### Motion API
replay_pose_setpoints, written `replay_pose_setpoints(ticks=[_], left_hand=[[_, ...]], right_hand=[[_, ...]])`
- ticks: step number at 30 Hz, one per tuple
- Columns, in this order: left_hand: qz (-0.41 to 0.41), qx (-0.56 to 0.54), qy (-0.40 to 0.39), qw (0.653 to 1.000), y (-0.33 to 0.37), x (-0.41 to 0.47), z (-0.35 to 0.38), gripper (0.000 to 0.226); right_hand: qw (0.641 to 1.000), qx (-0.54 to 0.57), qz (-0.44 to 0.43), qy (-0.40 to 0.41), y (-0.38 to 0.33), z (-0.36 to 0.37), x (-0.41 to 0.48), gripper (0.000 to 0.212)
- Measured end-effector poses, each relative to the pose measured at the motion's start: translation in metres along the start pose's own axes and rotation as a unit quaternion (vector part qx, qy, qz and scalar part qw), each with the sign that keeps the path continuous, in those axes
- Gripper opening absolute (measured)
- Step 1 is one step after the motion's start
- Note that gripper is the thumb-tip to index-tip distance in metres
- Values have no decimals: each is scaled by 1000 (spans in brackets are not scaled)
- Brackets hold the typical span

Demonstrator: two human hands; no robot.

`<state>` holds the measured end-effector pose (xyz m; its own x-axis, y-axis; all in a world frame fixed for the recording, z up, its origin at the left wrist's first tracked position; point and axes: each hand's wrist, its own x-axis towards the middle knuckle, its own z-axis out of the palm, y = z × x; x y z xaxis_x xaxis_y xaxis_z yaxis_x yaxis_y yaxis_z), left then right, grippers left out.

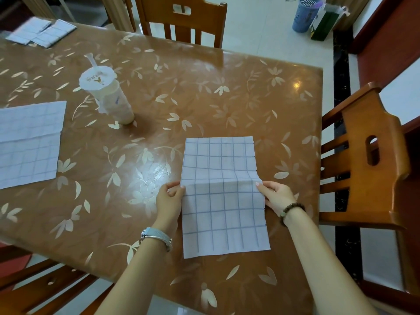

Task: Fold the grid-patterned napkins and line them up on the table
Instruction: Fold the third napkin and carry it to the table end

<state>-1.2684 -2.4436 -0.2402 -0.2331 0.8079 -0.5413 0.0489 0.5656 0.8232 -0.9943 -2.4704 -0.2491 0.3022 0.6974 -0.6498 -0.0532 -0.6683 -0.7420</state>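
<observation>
On the near right part of the surface [204,92], head view: near napkin [223,212] lies spread lengthwise, away from the person, with a raised crosswise ridge at its middle. Left hand [169,198] pinches the left edge at that ridge, thumb on top and fingers curled. Right hand [276,197] pinches the right edge at the same line in the same way. Both halves lie flat; no layer is turned over yet.

Progress, judged: early to middle.
- Folded napkins [41,32] sit at the far left corner, apparently two, side by side and touching. The count is not certain, since the corner is blurred.
- Left napkin [29,142] lies on the left side, larger than the folded ones, with a crease across it; it looks unfinished.
- Near napkin: fold not made.
- Left to do: fold these two and bring all into one row.

Surroundings: a lidded cup [106,96] with a straw stands between the left napkin and the near napkin, further back, apart from both. It may obstruct a row running toward the far corner. Wooden chairs [368,160] stand round the surface. A blue basket [304,14] is on the floor, well away.
</observation>
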Motion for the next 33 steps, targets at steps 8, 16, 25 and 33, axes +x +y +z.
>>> replay_pose_setpoints(ticks=[8,16,25,33], left_hand=[[87,-87,-14,992,29,-6,-9,26],[232,-55,-18,971,94,-2,-15,29],[364,9,26,931,150,7,-22,29],[337,46,40,939,85,4,-37,24]], right_hand=[[996,7,-90,24,-28,3,-18,18],[970,-4,-227,91,-97,6,-34,11],[946,6,-302,115,-153,13,-43,11],[968,-11,-231,95,-91,30,-41,14]])
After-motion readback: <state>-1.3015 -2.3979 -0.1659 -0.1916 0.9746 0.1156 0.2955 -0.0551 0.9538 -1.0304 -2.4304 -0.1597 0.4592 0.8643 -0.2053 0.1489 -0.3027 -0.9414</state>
